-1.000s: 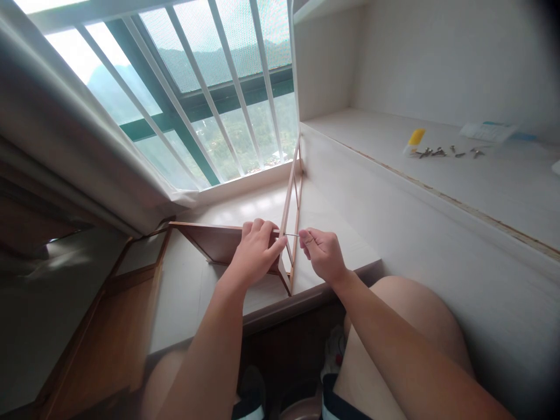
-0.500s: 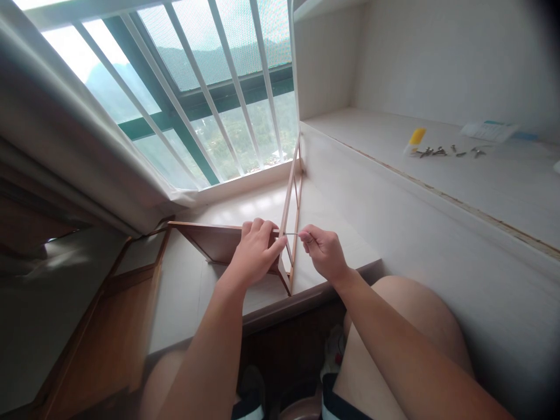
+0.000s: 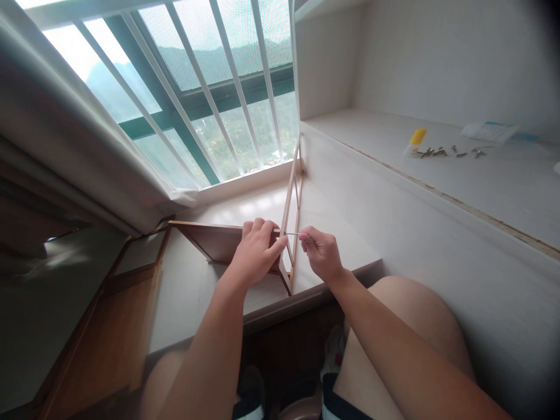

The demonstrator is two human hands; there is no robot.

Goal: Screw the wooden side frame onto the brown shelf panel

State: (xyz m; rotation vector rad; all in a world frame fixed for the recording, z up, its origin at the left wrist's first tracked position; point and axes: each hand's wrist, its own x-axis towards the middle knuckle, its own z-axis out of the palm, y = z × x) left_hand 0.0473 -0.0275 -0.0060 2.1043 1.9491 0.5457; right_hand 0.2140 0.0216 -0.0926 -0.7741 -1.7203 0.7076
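Note:
My left hand [image 3: 259,249] is closed over the corner of a brown wooden panel [image 3: 209,239], where it meets a narrow wooden frame [image 3: 287,201]. Its thumb lies against the frame's near upright. Just to the right, my right hand [image 3: 321,251] pinches a thin metal rod [image 3: 292,234] that looks like a tool shaft. The rod lies almost level, its tip against the frame beside my left thumb; its other end is hidden in my fingers. Panel and frame stand joined at an angle on the pale surface [image 3: 179,297].
On the shelf [image 3: 380,128] at the right lie several loose metal screws [image 3: 440,151], a yellow-and-white object [image 3: 417,138] and a clear plastic bag [image 3: 492,131]. A barred window [image 3: 227,76] is ahead, with a curtain [image 3: 65,105] at the left. My legs are below the surface's front edge.
My right hand and wrist have turned and shifted very slightly, with the rod still against the frame. The left hand, panel and frame look almost unchanged.

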